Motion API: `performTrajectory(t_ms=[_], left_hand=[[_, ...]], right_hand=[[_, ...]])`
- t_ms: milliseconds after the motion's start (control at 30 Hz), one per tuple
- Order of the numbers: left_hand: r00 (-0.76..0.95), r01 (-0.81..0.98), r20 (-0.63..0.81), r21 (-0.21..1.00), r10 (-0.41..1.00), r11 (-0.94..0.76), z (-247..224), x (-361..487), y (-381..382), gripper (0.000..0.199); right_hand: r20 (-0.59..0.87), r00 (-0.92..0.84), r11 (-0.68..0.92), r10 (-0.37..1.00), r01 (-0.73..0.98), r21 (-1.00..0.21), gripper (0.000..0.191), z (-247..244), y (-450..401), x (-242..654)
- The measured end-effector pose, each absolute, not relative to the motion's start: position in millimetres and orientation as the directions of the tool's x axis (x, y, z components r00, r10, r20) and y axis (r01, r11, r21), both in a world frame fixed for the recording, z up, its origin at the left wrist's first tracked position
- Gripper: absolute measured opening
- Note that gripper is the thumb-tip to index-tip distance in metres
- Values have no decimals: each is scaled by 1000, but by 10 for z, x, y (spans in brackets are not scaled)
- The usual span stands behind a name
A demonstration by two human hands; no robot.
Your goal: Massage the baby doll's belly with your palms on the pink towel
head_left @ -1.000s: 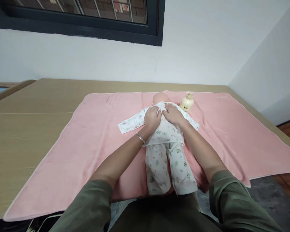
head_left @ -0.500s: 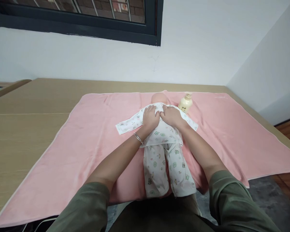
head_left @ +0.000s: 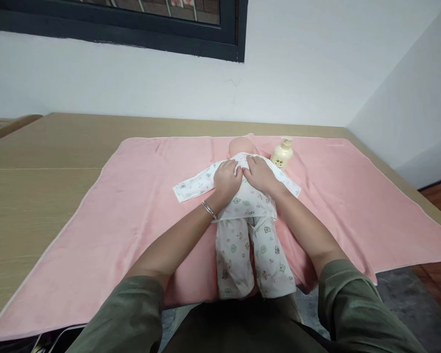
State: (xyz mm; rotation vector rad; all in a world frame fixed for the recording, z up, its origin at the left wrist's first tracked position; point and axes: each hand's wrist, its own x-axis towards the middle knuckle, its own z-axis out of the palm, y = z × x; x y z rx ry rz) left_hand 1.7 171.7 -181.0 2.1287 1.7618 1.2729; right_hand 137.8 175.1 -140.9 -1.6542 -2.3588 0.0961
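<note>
Take the doll (head_left: 255, 203) as your landmark: it lies on the blanket (head_left: 132, 211), head away from you, legs toward you. Your left hand (head_left: 228, 180) and right hand (head_left: 260, 173) lie side by side on its upper body. To the right of its head stands the pump bottle (head_left: 281, 155), also on the blanket. Beneath that, the bench (head_left: 36, 206) extends left of the doll and behind its head, up to the wall (head_left: 297, 83); the window (head_left: 191, 41) sits above, behind and leftward of the doll.

Matt printed cloth pajamas (head_left: 245, 205) cover a smooth, plastic-looking doll (head_left: 241, 146) on a soft-napped fabric blanket (head_left: 132, 215), set off by a glossy, plastic-looking pump bottle (head_left: 281, 155), a shiny metal bangle (head_left: 208, 210) and a smooth, wood-grained table (head_left: 33, 206).
</note>
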Motion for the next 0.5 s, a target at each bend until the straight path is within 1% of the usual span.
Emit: performTrajectory(t_ms=[67,133,200,267,333,400,467,500], left_hand=[[-28,778,481,561,876,-283,-1789,18,1737,37],[-30,781,440,571,897,-254,-1781,13,1764,41],[-27,776,433,577,901,-255,-1792,4,1785,42],[-22,767,461,577,887,-281,-1816,-5,1789,37],[-17,763,510,562,860,-319,-1838,-7,1776,31],[-10,769,556,535,831,-349,-1844,-4,1755,26],[-2,779,575,514,818,-359,-1833,2,1738,24],[0,783,570,512,821,-355,-1823,5,1735,24]], right_hand=[[210,-290,324,934,933,-155,52,-1431,1705,1330],[244,-266,293,933,952,-84,51,-1444,1625,1262],[264,-257,272,930,962,-20,50,-1444,1544,1203],[266,-282,289,922,957,13,47,-1431,1506,1183],[256,-311,327,915,945,-23,44,-1412,1539,1217],[210,-325,356,922,925,-131,45,-1402,1630,1291],[149,-319,347,936,905,-246,53,-1417,1734,1366],[131,-312,337,941,899,-281,57,-1433,1775,1392]])
